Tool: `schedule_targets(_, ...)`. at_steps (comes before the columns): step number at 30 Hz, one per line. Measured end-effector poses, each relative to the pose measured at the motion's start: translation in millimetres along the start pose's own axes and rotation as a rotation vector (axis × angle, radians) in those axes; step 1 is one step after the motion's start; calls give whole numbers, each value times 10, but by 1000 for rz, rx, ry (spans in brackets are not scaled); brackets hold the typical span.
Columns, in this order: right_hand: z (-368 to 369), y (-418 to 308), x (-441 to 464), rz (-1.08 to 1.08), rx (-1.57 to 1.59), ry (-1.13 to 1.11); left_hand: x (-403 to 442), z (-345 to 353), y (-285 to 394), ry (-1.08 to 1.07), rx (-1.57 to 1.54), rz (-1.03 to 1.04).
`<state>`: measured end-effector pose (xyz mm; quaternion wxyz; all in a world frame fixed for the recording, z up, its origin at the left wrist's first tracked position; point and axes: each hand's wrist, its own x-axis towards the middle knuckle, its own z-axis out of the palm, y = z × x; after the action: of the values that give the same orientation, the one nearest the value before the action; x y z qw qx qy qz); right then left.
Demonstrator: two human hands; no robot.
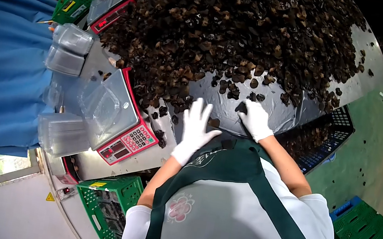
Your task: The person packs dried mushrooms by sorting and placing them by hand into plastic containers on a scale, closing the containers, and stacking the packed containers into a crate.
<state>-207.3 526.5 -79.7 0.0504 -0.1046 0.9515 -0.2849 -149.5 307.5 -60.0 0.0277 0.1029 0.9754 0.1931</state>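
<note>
A large heap of dark brown, curled pieces, like dried fungus, covers the table. In front of it lies a shiny dark plastic sheet with a few loose pieces on it. My left hand, in a white glove, is over the sheet's near left part with its fingers spread, holding nothing. Toward the right, my right hand, also white-gloved, has its fingers closed at a dark piece near the sheet's middle.
A red scale bears a clear plastic container; a second scale stands farther back. Stacked clear containers are at the left. Green crates stand below left and lower right. A black crate with dark pieces is at the right.
</note>
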Motion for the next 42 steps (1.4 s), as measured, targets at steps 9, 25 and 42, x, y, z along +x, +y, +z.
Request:
schedule_targets(9,-349,-147,1003,-186,232,274,1140,100,-260,221,122,72)
schedule_targets(25,91,-99,1227,-302,-180,83,1387,118,-276,145,154,99)
schedule_targets(42,-439,-90,1447,-415,93,357,1302,-291,-613,408,-72,95)
